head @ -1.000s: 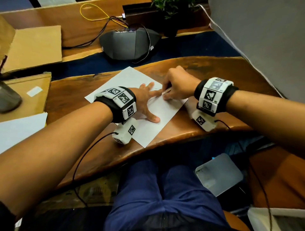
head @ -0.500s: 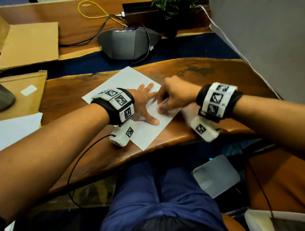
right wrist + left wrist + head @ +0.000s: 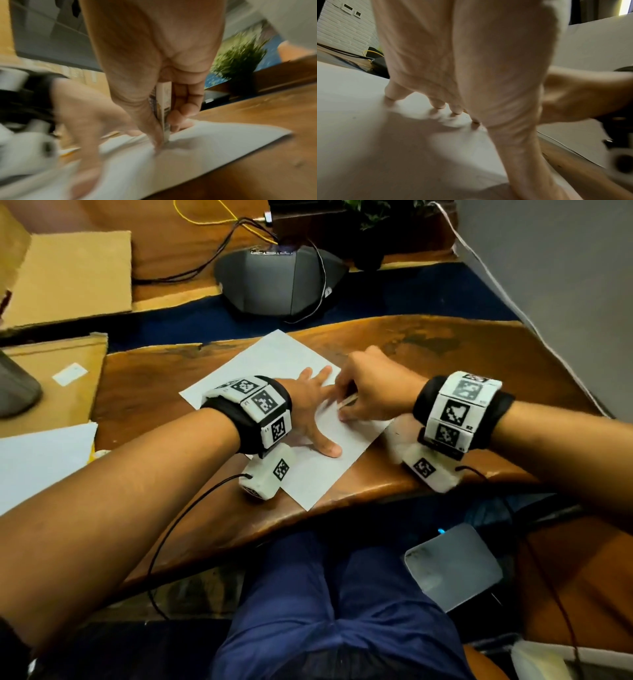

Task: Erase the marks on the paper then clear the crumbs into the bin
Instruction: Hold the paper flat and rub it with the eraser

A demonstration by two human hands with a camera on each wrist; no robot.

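A white sheet of paper point(image 3: 274, 361) lies at an angle on the wooden table point(image 3: 445, 344). My left hand point(image 3: 315, 405) lies flat on the paper with its fingers spread, pressing it down; the left wrist view shows the fingertips point(image 3: 439, 105) on the sheet point(image 3: 359, 108). My right hand point(image 3: 370, 395) pinches a flat white eraser point(image 3: 347, 400) between thumb and fingers, right beside the left index finger. In the right wrist view the eraser point(image 3: 163, 108) stands on edge with its lower end on the paper point(image 3: 214, 135). No marks or crumbs can be made out.
A grey conference phone point(image 3: 277, 282) with cables sits behind the paper. Cardboard point(image 3: 72, 275) and more white sheets point(image 3: 37, 460) lie to the left, a potted plant point(image 3: 373, 220) at the back. A grey-white lidded bin point(image 3: 452, 570) stands on the floor below the table's right edge.
My right hand with the eraser slid toward me along the paper, then back up beside the left index finger. The left hand stayed flat on the sheet.
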